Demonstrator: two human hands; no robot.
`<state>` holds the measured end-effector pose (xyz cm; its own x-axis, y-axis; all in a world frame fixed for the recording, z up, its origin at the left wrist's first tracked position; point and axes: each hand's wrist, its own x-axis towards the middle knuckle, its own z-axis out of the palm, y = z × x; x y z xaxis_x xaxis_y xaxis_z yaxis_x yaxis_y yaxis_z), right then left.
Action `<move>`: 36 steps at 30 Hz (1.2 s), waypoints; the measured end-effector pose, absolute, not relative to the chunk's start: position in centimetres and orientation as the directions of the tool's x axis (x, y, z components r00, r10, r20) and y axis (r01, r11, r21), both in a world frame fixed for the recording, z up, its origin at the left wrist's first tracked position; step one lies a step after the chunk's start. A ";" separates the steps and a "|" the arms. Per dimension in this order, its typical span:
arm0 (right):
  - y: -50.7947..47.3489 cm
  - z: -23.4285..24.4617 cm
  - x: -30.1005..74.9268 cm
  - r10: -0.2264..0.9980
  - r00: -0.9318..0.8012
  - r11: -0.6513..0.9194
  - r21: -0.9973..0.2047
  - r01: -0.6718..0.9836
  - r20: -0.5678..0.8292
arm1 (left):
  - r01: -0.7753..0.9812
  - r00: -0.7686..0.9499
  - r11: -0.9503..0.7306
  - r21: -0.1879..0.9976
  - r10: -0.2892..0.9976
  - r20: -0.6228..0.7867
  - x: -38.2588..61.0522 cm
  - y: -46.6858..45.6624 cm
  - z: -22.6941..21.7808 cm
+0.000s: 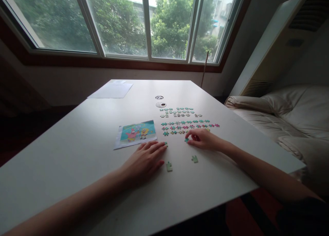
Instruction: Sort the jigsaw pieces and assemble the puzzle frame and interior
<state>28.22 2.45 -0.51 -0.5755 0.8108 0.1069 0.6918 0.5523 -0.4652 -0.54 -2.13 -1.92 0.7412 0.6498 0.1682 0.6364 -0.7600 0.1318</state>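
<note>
My left hand (147, 157) lies flat on the table with its fingers stretched out, the fingertips touching a small green jigsaw piece (166, 144). In a pinch between thumb and forefinger, my right hand (203, 138) has a teal puzzle piece (186, 140) at the table surface. Just beyond both hands run several rows of loose jigsaw pieces (183, 122), mostly teal with some pink and yellow. Nearer to me are two pale green pieces, one by the left thumb (169, 166) and another below the right hand (194, 159). A cartoon picture sheet (136, 132) rests beyond the left hand.
The white table (64, 160) reaches toward the window (118, 23). White papers (111, 90) lie at its far left. Two round objects (161, 105) sit behind the pieces. To the right stand a pale sofa (257, 109) and a tall air-conditioner-like unit (272, 40).
</note>
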 end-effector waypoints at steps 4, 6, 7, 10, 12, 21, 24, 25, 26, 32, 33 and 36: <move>2.5 -0.3 28.4 0.809 -0.583 0.545 -0.472 0.693 0.077 | 0.638 0.738 -0.757 0.145 0.654 0.169 -0.5 -2.0 -1.9; 2.5 -0.2 28.5 0.801 -0.595 0.550 -0.474 0.688 0.066 | 0.631 0.742 -0.761 0.152 0.649 0.166 -0.5 -2.0 -1.8; 2.6 -0.2 28.6 0.797 -0.601 0.552 -0.476 0.685 0.061 | 0.627 0.745 -0.764 0.154 0.645 0.167 -0.5 -2.0 -1.8; 2.6 0.0 28.7 0.790 -0.612 0.553 -0.482 0.680 0.043 | 0.614 0.750 -0.773 0.162 0.635 0.184 -0.5 -2.0 -1.8; 2.6 0.1 28.7 0.785 -0.619 0.554 -0.486 0.677 0.031 | 0.614 0.746 -0.771 0.166 0.636 0.198 -0.5 -2.0 -1.8; 2.8 0.2 29.1 0.760 -0.649 0.567 -0.501 0.653 0.014 | 0.619 0.743 -0.768 0.165 0.640 0.196 -0.4 -2.1 -1.8; 2.8 0.3 29.2 0.751 -0.660 0.572 -0.508 0.645 0.008 | 0.614 0.743 -0.772 0.164 0.635 0.212 -0.4 -2.1 -1.9; 2.8 0.3 29.2 0.749 -0.663 0.573 -0.509 0.642 0.008 | 0.611 0.742 -0.774 0.165 0.633 0.221 -0.5 -2.1 -1.9; 2.8 0.3 29.2 0.747 -0.665 0.575 -0.509 0.641 0.007 | 0.609 0.741 -0.775 0.166 0.632 0.227 -0.5 -2.1 -1.9; 2.8 0.5 29.2 0.747 -0.664 0.578 -0.499 0.645 0.007 | 0.615 0.735 -0.771 0.164 0.636 0.236 -0.5 -2.0 -2.2; 2.8 0.5 29.2 0.747 -0.665 0.576 -0.501 0.646 0.002 | 0.615 0.735 -0.772 0.163 0.636 0.235 -0.5 -2.0 -2.2; 2.8 0.5 29.2 0.747 -0.664 0.571 -0.504 0.648 -0.008 | 0.615 0.738 -0.772 0.161 0.635 0.227 -0.5 -2.0 -2.2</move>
<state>29.16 2.81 0.48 -0.6644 0.7474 -0.0081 0.6483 0.5708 -0.5039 -0.55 -1.97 -2.20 0.7384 0.6351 0.2270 0.6147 -0.7722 0.1609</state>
